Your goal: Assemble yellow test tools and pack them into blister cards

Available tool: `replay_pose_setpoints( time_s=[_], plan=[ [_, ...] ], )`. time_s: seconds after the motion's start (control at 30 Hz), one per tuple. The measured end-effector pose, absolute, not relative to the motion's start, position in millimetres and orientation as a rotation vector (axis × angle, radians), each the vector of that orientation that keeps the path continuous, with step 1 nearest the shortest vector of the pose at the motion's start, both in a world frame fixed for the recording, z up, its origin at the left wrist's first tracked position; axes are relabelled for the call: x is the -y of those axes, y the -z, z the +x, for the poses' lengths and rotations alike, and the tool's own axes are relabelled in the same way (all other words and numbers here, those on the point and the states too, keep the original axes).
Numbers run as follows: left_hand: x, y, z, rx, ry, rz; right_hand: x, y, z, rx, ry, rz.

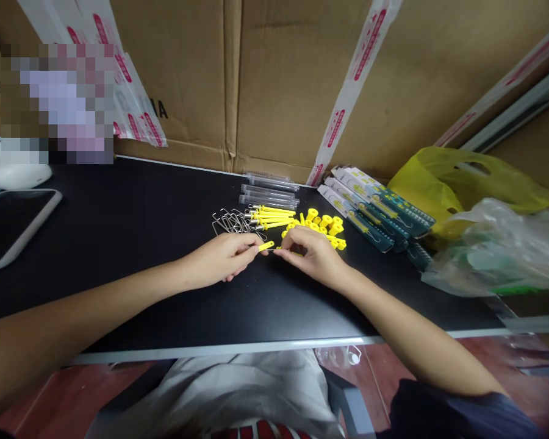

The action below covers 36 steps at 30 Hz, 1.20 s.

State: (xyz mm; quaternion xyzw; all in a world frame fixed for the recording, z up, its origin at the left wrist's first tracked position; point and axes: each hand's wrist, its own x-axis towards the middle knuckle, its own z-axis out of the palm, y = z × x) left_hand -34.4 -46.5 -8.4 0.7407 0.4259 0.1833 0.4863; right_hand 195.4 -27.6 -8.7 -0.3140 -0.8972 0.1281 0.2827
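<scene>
Two hands work close together: my left hand (231, 255) pinches a yellow strip (266, 246), its holed end jutting toward my right hand (315, 257). That thumb and finger narrow just beside it; I can't tell on what. I judge this fine fitting, calling for steady alignment. Bent wires (233, 222) lie beyond the left grip.
</scene>
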Motion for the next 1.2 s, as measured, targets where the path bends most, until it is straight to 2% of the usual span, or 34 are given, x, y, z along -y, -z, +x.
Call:
replay_pose_setpoints(
  time_s=[0.3, 0.8, 1.2],
  plan=[
    [44.8, 8.5, -35.5, -1.041, -0.445, 2.255, 27.3, 11.1, 198.0, 2.486, -0.281, -0.786],
    [46.9, 11.6, -31.1, -1.084, -0.435, 2.315, 33.9, 3.9, 193.8, 2.612, 0.152, -0.698],
    [48.9, 9.2, -30.3, -1.214, -0.122, 2.602, 36.4, 7.9, 191.5, 2.628, 0.144, -0.719]
  ],
)
